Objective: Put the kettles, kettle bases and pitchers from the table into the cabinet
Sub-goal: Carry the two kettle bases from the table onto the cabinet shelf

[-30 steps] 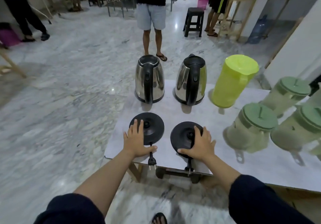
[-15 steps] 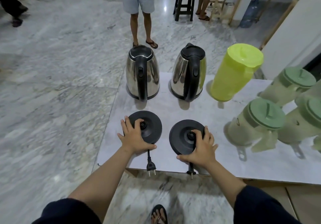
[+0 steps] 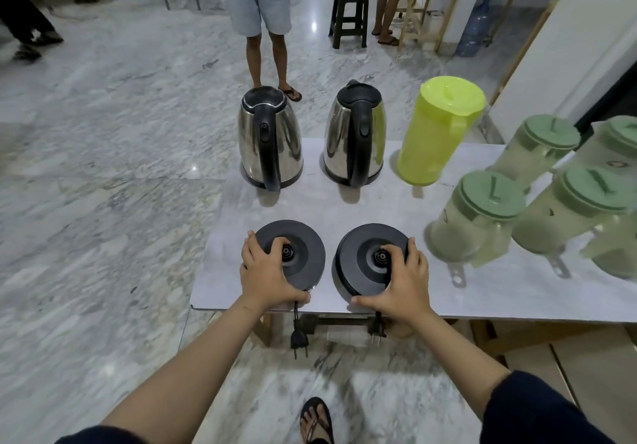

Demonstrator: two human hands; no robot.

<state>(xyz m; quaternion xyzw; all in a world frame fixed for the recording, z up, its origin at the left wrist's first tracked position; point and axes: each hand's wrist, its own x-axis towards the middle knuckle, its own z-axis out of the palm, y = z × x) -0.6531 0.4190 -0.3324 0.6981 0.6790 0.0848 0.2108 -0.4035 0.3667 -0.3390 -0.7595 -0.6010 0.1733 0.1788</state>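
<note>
While both arms reach fwd, left hand grips left base, right hand grips right base.

Hands gripping two kettle bases

Both kettles behind the matt black plastic bases were shiny polished steel; yellow-green pitcher beside them looked smooth glossy plastic.
</note>
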